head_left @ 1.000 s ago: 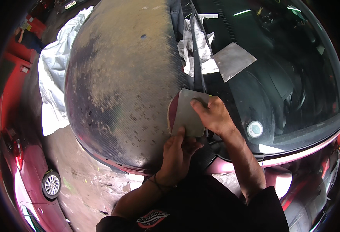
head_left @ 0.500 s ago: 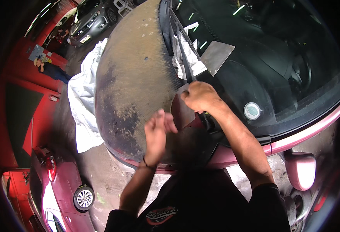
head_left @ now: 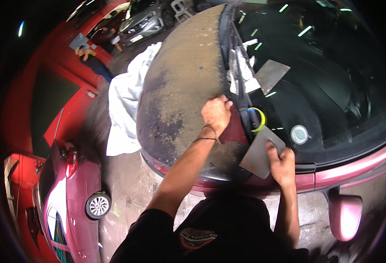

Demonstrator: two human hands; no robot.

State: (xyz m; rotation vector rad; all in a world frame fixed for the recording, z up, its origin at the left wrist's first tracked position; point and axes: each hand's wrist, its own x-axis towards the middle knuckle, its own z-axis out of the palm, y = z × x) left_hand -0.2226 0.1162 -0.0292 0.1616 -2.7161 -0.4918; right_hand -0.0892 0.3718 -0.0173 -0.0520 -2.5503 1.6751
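A grey sheet (head_left: 259,153), flat and thin like sandpaper, is pinched at its lower right edge by the right hand (head_left: 282,163), the thumb laid over its face. It rests against the hood (head_left: 180,87) near the windscreen base, just below a yellow tape roll (head_left: 258,119). The sheet is judged light, flexible and rough-faced, unlikely to slip, yet easily creased; an edge grip with flat fingers is judged best. The left hand (head_left: 216,114) is curled, knuckles up, and pressed on the sanded hood; whether anything is held under it cannot be told. The left forearm is stretched forward across the hood, and the right arm is kept close and bent upward.
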